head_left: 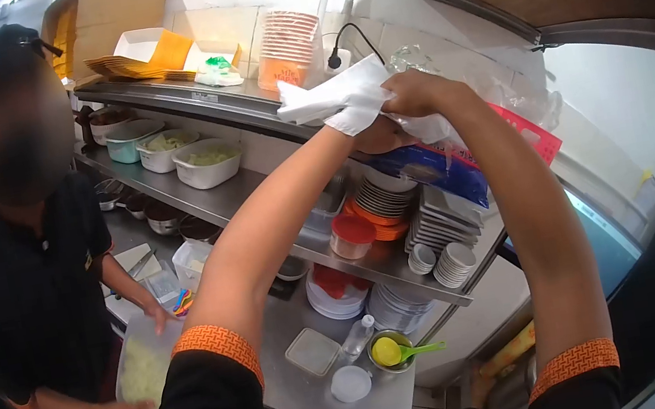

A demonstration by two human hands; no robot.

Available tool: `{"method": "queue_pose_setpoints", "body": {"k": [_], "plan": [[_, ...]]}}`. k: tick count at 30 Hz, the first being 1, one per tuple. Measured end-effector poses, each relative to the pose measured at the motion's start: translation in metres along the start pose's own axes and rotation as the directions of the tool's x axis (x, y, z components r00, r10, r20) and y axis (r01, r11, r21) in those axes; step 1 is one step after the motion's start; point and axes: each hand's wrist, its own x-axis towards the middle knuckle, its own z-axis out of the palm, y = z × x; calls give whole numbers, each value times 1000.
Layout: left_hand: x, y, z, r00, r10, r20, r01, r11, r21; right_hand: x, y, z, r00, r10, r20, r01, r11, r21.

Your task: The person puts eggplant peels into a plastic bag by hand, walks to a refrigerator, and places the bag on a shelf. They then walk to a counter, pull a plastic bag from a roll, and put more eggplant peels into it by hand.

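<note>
Both my arms reach up to the top shelf. My right hand (422, 93) is closed on a white plastic bag (339, 94). My left hand (377, 135) is at the bag's lower edge, mostly covered by it, so its fingers cannot be made out. Just below and to the right of my hands lies a blue package (434, 169). A red basket (528, 132) with clear plastic bags stands beside my right forearm. Left of the white bag is a stack of paper cups (288, 46).
At the left a person holds a container of chopped food (143, 370). White tubs (208, 164) stand on the middle shelf (255, 186). Stacked plates (382, 195) and a red-lidded tub (352, 235) are lower. On the counter (290, 393) are a bottle (358, 338) and bowl.
</note>
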Motion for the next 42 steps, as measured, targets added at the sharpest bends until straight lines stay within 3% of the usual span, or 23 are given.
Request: {"method": "queue_pose_setpoints", "body": {"k": [5,7,8,10,11,14,15,16,17,18,19,21,22,23,25,27,31,32,34,36,38,41,42], "plan": [[9,8,-17,999,-27,31,29,998,-63,3,-1,-8,949,301,-89,-314,918,-244],[-11,12,-26,992,-5,-124,-16,986,-163,4,28,2,904,368,-218,-418,868,-269],[-8,0,-24,946,52,-319,-81,994,-78,7,41,6,871,420,-255,-475,852,-219],[2,-18,-15,741,193,-643,-172,980,96,7,66,20,790,534,-302,-587,801,-118],[-6,-5,-21,775,152,-613,65,946,317,11,81,21,836,470,-282,-515,850,-110],[43,-39,1,985,-36,-171,18,994,-107,11,110,18,902,348,-257,-373,926,-58],[49,-30,-9,987,-158,28,161,971,-177,3,110,-8,881,371,-294,-396,918,-27],[58,-25,-17,968,-193,163,217,965,-145,-16,102,-34,793,401,-458,-390,912,123],[76,-33,-9,961,-179,210,219,958,-185,-15,128,-32,353,212,-911,-252,960,126],[99,-49,8,952,-151,264,213,951,-225,-41,137,-58,247,97,-964,-332,943,9],[136,-94,44,974,-40,221,76,984,-158,-80,120,-77,148,190,-971,-309,941,138],[131,-77,38,965,-159,209,201,959,-200,-153,154,-98,-76,-226,-971,-551,821,-148],[128,-66,34,955,-218,201,261,939,-223,-192,97,-108,-222,-77,-972,-99,993,-56],[104,-57,15,960,-210,184,265,894,-361,-235,83,-106,-83,244,-966,218,950,222],[81,-27,-14,993,-87,-80,48,913,-406,-325,58,-82,27,92,-995,-10,996,92],[48,35,-23,914,69,-399,-228,902,-367,-388,20,-48,126,54,-991,-123,992,39],[-84,192,-10,745,246,-620,-544,763,-350,-475,-61,25,343,601,-722,-64,782,620],[-111,230,4,748,285,-600,-584,711,-391,-495,-78,41,421,640,-642,-175,752,635],[-154,303,36,780,364,-509,-617,586,-525,-535,-117,73,581,693,-428,-141,603,785],[-150,362,81,825,471,-312,-535,472,-701,-546,-105,127,568,777,-270,-290,496,818],[-158,424,108,829,551,-100,-386,435,-814,-599,-119,134,489,818,-302,-252,465,849],[-148,499,175,786,528,320,59,451,-890,-707,-121,152,388,845,-369,-401,515,758],[-148,519,207,809,508,297,137,329,-934,-744,-117,160,363,838,-408,-473,543,694]]}}
